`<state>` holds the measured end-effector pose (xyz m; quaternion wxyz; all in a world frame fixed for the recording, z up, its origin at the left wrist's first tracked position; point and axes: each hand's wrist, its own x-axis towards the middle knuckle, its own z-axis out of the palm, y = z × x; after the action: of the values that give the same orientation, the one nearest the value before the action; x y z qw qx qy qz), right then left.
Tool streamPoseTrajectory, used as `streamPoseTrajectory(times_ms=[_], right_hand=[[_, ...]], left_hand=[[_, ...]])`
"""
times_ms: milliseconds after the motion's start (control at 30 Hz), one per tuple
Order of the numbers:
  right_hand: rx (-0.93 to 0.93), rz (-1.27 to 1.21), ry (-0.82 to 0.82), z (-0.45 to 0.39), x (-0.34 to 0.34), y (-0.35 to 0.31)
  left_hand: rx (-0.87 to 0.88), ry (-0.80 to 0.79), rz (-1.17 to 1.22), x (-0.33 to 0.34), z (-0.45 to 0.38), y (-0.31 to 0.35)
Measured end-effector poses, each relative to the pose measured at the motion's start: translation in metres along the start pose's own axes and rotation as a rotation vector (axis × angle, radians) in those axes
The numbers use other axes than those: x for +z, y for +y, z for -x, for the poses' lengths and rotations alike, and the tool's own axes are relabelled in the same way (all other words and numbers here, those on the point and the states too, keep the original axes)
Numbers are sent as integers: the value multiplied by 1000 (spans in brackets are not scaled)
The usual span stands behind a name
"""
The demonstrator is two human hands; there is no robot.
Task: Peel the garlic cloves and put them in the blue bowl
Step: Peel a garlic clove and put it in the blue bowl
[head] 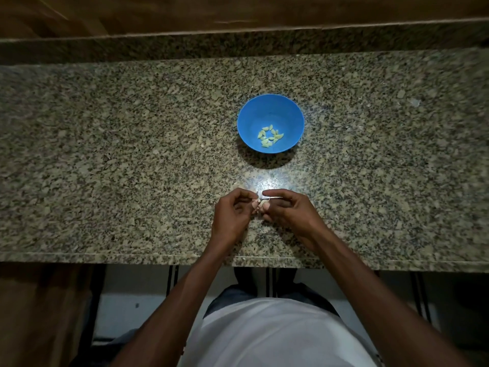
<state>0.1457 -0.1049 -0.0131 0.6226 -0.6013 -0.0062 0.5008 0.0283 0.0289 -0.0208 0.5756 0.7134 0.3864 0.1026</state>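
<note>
Head view, nearest first: white shirt front (pixel 277 337) fills the bottom of the frame, with two bare forearms reaching forward over the edge of the speckled granite counter (pixel 105 168).

Item: left hand (pixel 232 215), above the near part of the counter, fingers curled inward, thumb and forefinger tips pinching a small pale garlic clove (pixel 260 202).

Item: right hand (pixel 285 210), just beside the left, fingertips meeting it; I see its thumb and forefinger pinching the same clove from the other side. A thin pale strip runs along under the forefinger; I cannot tell whether it is skin coming off.

Item: blue bowl (pixel 288 112), upright on the counter, beyond the hands and well apart from them, slightly to the right of centre.

Item: peeled cloves (pixel 270 137), a small cluster of pale yellow-green pieces lying in a rough ring on the bowl's bottom.

Item: brown wooden surface (pixel 238 11) behind the counter's raised back edge.
</note>
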Motion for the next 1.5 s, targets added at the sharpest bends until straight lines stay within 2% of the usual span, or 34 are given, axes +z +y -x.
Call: streamPoseTrajectory(times_ms=[200,300,500,600,867,1000,1067,1133,1300,1367,1500], right_hand=[[-32,-3,56,6,0,6],[-44,-2,71,10,0,7],[-114,84,70,18,0,3],[-137,111,75,19,-1,2],[-280,484,96,14,-11,5],[-126,295,-49,15,-11,4],[-115,279,-81,17,-13,-1],[-160,384,-77,17,-15,-6],[-390,877,-18,13,-13,-8],[-427,908,-45,15,-13,-9],[-306,778,-146,12,-23,-15]], left_hand=[[127,-4,-65,-3,9,-3],[61,-33,-33,-5,13,-2],[48,-139,54,-8,16,0],[35,-121,116,-6,16,3],[30,-67,135,0,20,11],[78,-39,82,2,21,11],[109,-23,21,2,21,9],[127,-7,-19,2,22,9],[47,-28,31,7,27,15],[0,-74,79,4,27,17],[-39,-167,158,-5,22,18]])
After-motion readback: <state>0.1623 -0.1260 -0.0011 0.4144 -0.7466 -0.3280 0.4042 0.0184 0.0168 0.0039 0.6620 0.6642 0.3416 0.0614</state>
